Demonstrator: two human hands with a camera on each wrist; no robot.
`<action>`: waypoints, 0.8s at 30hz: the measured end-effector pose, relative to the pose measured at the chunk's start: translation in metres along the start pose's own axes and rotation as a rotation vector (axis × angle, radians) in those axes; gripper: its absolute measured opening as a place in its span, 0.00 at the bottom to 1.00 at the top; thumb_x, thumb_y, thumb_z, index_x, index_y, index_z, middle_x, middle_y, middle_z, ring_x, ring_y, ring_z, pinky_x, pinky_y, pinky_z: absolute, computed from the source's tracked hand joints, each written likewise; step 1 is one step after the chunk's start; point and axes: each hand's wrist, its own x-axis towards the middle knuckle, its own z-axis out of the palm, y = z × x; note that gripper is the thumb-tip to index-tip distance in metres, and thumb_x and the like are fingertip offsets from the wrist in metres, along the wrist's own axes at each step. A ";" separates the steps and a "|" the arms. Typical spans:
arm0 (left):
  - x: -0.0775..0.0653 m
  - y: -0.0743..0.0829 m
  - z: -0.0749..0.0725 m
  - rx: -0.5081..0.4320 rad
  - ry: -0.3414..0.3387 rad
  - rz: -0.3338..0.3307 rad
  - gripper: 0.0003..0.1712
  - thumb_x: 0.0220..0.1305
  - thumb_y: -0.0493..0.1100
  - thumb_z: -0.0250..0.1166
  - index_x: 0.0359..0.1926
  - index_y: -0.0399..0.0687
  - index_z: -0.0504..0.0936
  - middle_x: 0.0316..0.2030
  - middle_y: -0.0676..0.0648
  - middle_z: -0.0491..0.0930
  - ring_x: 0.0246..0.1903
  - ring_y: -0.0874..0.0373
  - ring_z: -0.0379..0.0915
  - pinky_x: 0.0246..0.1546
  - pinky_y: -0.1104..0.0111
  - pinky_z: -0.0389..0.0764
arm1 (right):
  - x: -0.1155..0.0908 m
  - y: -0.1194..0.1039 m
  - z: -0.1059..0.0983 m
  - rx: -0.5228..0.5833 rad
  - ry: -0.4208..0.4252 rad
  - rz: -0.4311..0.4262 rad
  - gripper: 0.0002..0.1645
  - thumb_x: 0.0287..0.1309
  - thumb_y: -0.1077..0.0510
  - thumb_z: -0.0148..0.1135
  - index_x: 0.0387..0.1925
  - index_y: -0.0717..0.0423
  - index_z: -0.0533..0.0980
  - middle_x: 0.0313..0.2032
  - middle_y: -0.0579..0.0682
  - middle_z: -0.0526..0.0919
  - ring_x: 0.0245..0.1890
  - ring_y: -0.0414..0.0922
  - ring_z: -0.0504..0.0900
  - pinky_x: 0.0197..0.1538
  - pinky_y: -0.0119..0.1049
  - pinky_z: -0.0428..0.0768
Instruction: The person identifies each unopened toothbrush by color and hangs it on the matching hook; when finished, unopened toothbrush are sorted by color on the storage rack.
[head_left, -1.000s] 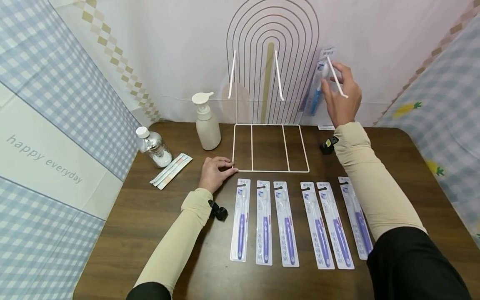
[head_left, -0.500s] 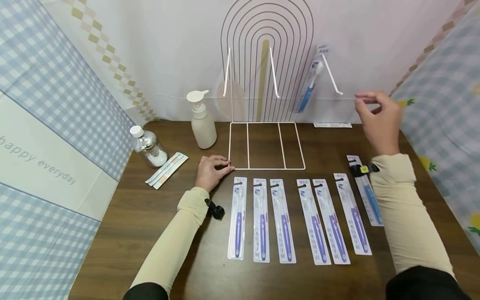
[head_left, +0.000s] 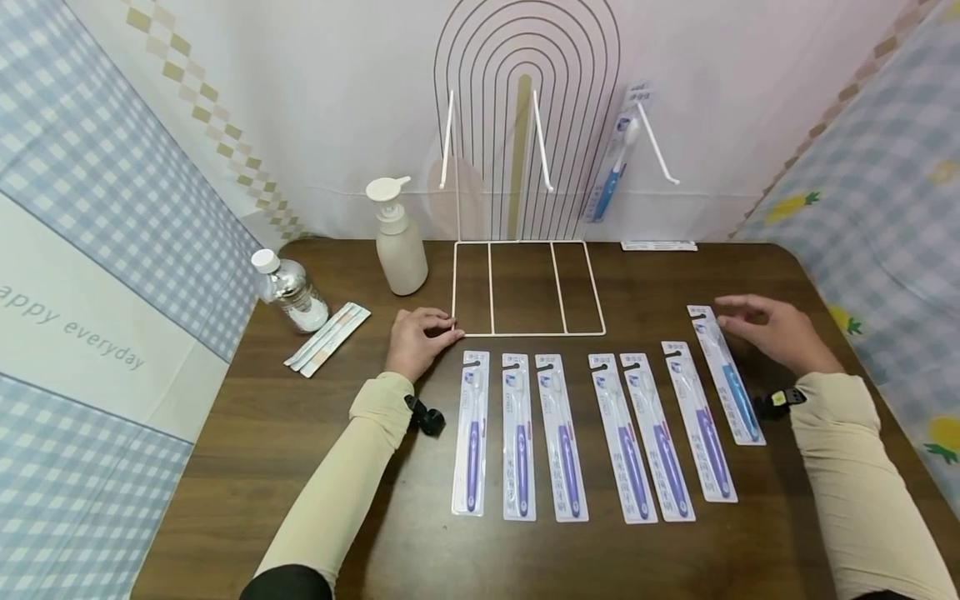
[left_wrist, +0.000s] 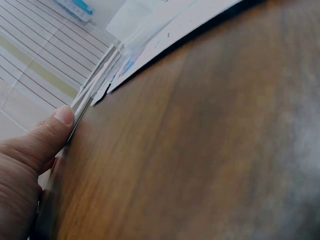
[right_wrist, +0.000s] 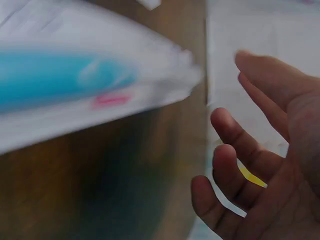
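My left hand point(head_left: 417, 340) pinches the front left corner of a white wire rack point(head_left: 525, 335); in the left wrist view the thumb point(left_wrist: 52, 131) lies along the wire. The rack has three prongs pointing outward. On its right prong point(head_left: 658, 146) hangs a packaged toothbrush point(head_left: 611, 179) with a blue handle. My right hand point(head_left: 776, 332) hovers beside the top of another packaged blue toothbrush point(head_left: 726, 375) on the table, fingers apart and holding nothing. The right wrist view shows the spread fingers and that blue toothbrush pack point(right_wrist: 75, 80), blurred.
Several packaged purple toothbrushes point(head_left: 561, 437) lie in a row before the rack. A pump bottle point(head_left: 402, 250), a clear bottle with a white cap point(head_left: 292, 292) and thin packets point(head_left: 327, 339) stand or lie to the left. A flat white packet point(head_left: 658, 246) lies at the back edge.
My right hand has let go of the blue toothbrush pack on the right prong and come down to the one on the table. The left hand stays at the rack's corner.
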 end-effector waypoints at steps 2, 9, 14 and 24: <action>0.000 0.000 0.000 -0.003 -0.003 0.000 0.17 0.57 0.46 0.83 0.44 0.41 0.94 0.48 0.43 0.89 0.50 0.47 0.81 0.55 0.55 0.70 | -0.001 0.012 0.005 -0.017 -0.071 0.016 0.34 0.73 0.41 0.66 0.71 0.55 0.76 0.46 0.57 0.84 0.41 0.41 0.77 0.38 0.38 0.75; 0.001 0.003 -0.001 -0.015 -0.009 -0.010 0.16 0.57 0.46 0.82 0.44 0.42 0.94 0.48 0.43 0.89 0.50 0.48 0.81 0.55 0.55 0.70 | -0.001 0.029 0.012 -0.019 -0.180 0.018 0.37 0.73 0.42 0.66 0.75 0.55 0.72 0.45 0.55 0.82 0.40 0.45 0.75 0.42 0.42 0.72; 0.001 0.004 -0.002 -0.018 -0.008 -0.005 0.17 0.58 0.46 0.82 0.44 0.41 0.94 0.48 0.43 0.89 0.50 0.48 0.82 0.55 0.55 0.70 | 0.003 0.034 0.013 -0.034 -0.201 0.001 0.37 0.74 0.44 0.66 0.75 0.58 0.72 0.42 0.54 0.80 0.37 0.44 0.73 0.40 0.41 0.71; 0.000 0.003 -0.002 -0.008 -0.016 -0.016 0.16 0.59 0.46 0.82 0.44 0.41 0.94 0.48 0.43 0.88 0.50 0.47 0.81 0.54 0.55 0.70 | 0.005 0.035 0.017 0.013 -0.141 -0.081 0.31 0.74 0.50 0.67 0.71 0.61 0.75 0.44 0.57 0.84 0.39 0.41 0.76 0.42 0.40 0.73</action>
